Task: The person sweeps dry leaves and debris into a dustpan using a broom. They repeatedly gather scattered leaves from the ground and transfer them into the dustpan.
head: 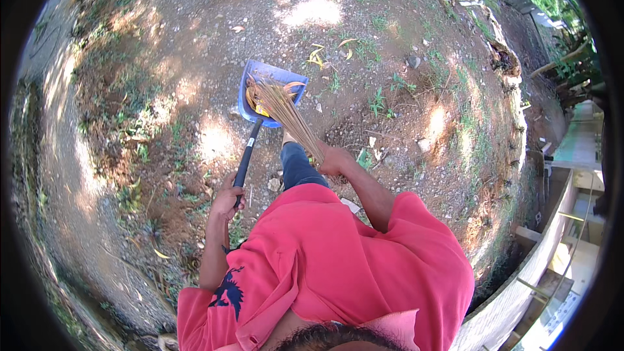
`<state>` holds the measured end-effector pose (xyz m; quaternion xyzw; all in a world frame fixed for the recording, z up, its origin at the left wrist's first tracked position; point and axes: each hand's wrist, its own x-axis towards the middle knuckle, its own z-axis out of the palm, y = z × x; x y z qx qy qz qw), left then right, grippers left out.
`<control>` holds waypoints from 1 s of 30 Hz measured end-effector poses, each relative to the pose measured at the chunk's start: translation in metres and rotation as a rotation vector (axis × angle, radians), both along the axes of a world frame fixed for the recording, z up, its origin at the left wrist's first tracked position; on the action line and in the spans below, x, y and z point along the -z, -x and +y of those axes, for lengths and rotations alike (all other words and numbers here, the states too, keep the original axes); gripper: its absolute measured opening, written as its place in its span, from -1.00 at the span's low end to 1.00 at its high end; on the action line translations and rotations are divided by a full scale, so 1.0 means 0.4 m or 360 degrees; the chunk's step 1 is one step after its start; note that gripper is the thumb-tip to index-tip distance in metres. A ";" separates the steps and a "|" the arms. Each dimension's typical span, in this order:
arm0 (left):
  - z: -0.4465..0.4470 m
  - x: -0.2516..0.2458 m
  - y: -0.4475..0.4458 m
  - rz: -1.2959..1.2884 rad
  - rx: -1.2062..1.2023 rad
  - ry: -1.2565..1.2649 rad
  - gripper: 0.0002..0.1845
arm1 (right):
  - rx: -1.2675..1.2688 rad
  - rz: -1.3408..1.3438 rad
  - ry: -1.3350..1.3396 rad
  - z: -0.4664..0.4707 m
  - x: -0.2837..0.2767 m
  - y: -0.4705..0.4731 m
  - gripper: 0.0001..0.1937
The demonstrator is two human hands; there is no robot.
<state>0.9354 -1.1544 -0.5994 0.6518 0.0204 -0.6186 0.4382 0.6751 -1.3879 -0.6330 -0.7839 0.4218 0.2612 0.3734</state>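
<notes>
My left hand (228, 199) is closed round the dark handle of a blue plastic dustpan (279, 73), whose pan lies ahead of me at ground level. Dry leaves (251, 95) and a small yellow item (262, 110) are in the pan. My right hand (335, 160) grips the bound end of a broom of thin stiff sticks (296, 124). The broom slants forward and left, its spread tips over the pan and the leaves. The broom covers part of the pan's inside.
Gravelly soil with weeds surrounds me. Yellow leaves (316, 56) and a grey stone (413, 62) lie beyond the dustpan. A broken raised edge (507, 66) runs along the right, near a pale wall (526, 297) at lower right.
</notes>
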 end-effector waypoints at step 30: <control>-1.721 0.429 -0.713 -0.0232 0.1323 -0.0585 -0.45 | 0.1768 0.0017 -0.0195 -0.936 0.416 -0.122 0.02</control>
